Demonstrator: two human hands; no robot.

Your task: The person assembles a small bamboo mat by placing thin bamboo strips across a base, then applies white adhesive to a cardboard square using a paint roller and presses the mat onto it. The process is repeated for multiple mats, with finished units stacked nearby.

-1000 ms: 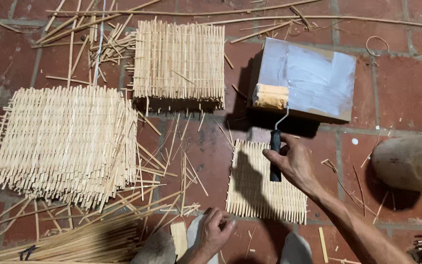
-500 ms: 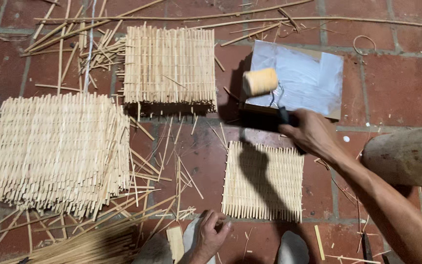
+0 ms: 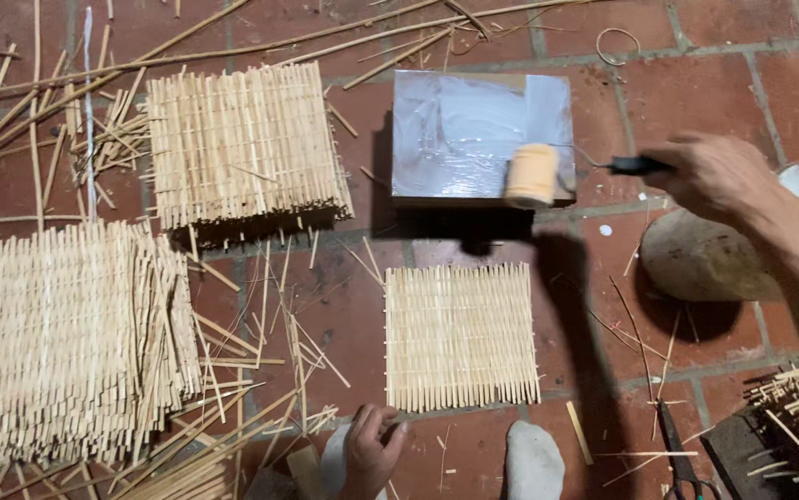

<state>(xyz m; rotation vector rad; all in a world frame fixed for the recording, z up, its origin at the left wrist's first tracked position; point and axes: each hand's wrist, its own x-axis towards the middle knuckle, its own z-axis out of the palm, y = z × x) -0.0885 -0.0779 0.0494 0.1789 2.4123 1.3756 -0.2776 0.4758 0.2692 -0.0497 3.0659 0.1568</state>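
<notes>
Fingers of my right hand [image 3: 710, 176] are wrapped tight around the black handle of a small paint roller [image 3: 531, 175], whose yellowish sleeve rests on the near right corner of the shiny foil-covered tray [image 3: 473, 130]. That tray sits on the brick floor [image 3: 723, 65], just beyond a flat woven bamboo mat [image 3: 460, 336] lying by itself in front of me. My left hand [image 3: 371, 451] is down low at the mat's near left corner, fingers curled in, pinching a thin bamboo stick. Two stacks of the same mats lie to my left: a smaller stack [image 3: 242, 143] farther off and a bigger stack [image 3: 66, 338] close by, with loose sticks scattered between them.
</notes>
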